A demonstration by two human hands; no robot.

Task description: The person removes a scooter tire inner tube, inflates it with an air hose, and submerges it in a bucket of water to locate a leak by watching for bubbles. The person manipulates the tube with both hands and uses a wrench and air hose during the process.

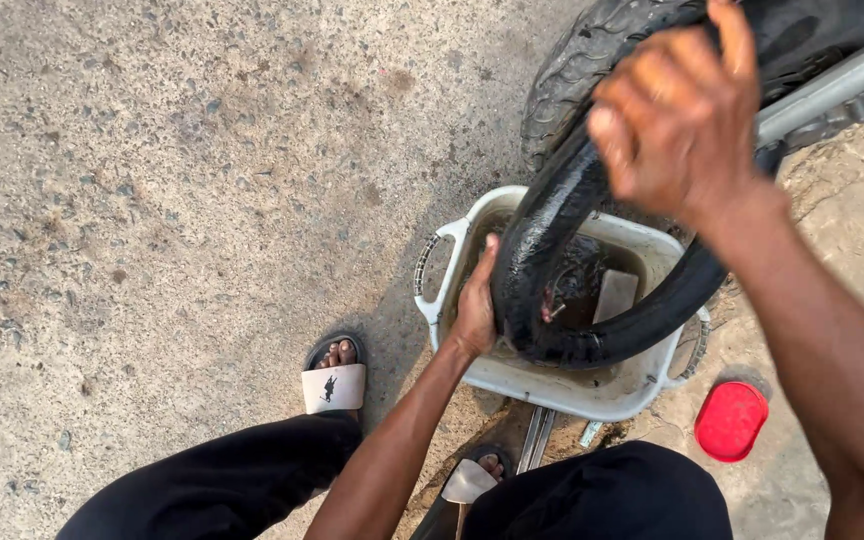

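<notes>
Head view: a black rubber inner tube [552, 230] hangs in a long loop, its lower bend dipped into a white plastic tub [592, 390] of murky water that sits on the concrete ground [152, 200]. The tube's long axis runs on a slant — from the tub's middle up toward the motorbike tyre [592, 60] at the far right, past the tub's far rim.

The left hand [475, 305] is pressed against the outer curve of the tube's lower bend, just inside the tub's left wall and beside its left handle; the fingers lie flat along the rubber and the thumb side is hidden, so it reads as closed around the tube, though the far side of the grip cannot be seen. The right hand [677, 115] is higher and nearer the camera, fingers curled tight over the upper stretch of the same tube, above the tub's far right corner. So the wet part of the tube lies below and to the left of the right hand, and directly against the left — the left hand is the nearer one to the water.

A pale flat block [614, 295] rests inside the tub under the loop. A red lid [731, 420] lies on the ground just off the tub's near right corner. The person's sandalled foot [334, 380] stands near the tub's left side.
</notes>
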